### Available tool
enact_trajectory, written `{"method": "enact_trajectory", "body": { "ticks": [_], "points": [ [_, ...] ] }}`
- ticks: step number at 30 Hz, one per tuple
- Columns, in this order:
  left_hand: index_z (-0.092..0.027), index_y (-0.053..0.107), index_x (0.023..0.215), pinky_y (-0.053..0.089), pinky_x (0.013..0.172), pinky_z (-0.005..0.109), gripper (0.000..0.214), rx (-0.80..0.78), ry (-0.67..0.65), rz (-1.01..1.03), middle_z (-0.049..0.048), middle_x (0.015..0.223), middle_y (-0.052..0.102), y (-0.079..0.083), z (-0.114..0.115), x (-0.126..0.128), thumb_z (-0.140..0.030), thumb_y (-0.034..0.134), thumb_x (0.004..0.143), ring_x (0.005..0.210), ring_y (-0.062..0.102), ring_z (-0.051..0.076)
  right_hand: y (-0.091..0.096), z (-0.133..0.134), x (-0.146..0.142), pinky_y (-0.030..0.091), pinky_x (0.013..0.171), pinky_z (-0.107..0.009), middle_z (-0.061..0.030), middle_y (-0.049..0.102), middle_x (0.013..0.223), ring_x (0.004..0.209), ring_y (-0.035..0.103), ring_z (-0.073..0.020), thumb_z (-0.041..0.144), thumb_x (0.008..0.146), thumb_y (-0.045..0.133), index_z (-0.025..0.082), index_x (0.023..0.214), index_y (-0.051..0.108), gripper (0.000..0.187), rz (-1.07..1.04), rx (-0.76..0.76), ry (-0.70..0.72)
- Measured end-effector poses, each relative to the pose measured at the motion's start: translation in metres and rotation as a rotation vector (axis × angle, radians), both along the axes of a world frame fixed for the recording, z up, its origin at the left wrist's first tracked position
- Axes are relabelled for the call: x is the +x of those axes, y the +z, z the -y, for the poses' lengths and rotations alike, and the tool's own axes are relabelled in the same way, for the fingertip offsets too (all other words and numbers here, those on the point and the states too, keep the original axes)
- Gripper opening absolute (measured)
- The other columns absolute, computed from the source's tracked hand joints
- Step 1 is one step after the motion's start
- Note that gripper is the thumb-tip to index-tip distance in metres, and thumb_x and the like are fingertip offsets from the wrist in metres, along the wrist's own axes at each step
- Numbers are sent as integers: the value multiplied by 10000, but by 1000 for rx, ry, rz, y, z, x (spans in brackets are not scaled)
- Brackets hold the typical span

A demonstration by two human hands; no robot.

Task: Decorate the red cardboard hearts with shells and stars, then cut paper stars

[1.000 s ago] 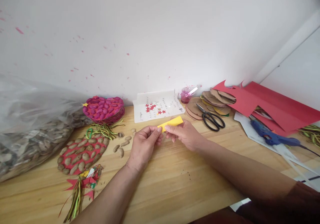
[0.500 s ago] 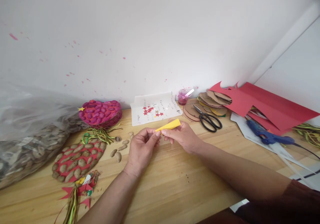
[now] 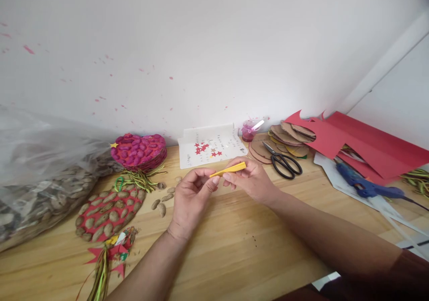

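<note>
Yellow paper strip (image 3: 228, 170) in the middle, right hand (image 3: 252, 180) pinching it, left hand (image 3: 191, 197) curled loosely beside, black scissors (image 3: 283, 160) right of center.

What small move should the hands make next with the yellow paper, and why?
Probably pinch the left tip of the paper with the left hand and run the fingers along it to sharpen the crease. The paper shows edge-on, folded narrow, held above the table. The right hand grips its right part, and the left fingertips sit at the tip.
</note>
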State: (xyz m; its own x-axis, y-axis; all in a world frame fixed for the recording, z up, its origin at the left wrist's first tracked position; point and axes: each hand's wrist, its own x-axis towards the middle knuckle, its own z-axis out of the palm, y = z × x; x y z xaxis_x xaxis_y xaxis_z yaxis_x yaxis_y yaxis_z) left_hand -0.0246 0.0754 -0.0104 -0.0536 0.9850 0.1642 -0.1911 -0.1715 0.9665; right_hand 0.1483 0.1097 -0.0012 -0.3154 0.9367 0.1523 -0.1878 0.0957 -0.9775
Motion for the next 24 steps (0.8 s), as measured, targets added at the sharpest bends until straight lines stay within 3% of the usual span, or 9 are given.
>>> {"method": "enact_trajectory", "body": {
  "ticks": [5,9,17,24],
  "points": [
    [-201,727,1030,536,664,232,278,75,59,-30,-8,759,669,2,2,2,-267,791,767,658,627,108,1,2,0,494,544,-247,15,705,783,642,682,-132,308,750,814,208,846,637,225,32,-40,-3],
    [-189,752,975,538,655,245,210,71,79,-105,20,782,688,3,4,3,-275,770,784,659,627,123,6,4,-1,491,549,-256,-1,706,792,643,675,-138,322,752,807,201,857,630,239,85,-63,-6],
    [-185,738,977,522,621,224,210,31,45,-77,-8,679,671,4,4,3,-264,769,785,614,615,113,8,4,1,505,555,-250,4,701,817,643,668,-130,293,779,776,217,975,623,260,102,-70,-5],
    [-172,722,950,522,612,220,206,5,-7,-13,-13,661,671,5,4,4,-279,775,782,605,616,108,1,2,0,491,502,-247,-3,702,777,660,659,-148,341,744,813,185,882,665,256,57,-106,76]
  ]
}}
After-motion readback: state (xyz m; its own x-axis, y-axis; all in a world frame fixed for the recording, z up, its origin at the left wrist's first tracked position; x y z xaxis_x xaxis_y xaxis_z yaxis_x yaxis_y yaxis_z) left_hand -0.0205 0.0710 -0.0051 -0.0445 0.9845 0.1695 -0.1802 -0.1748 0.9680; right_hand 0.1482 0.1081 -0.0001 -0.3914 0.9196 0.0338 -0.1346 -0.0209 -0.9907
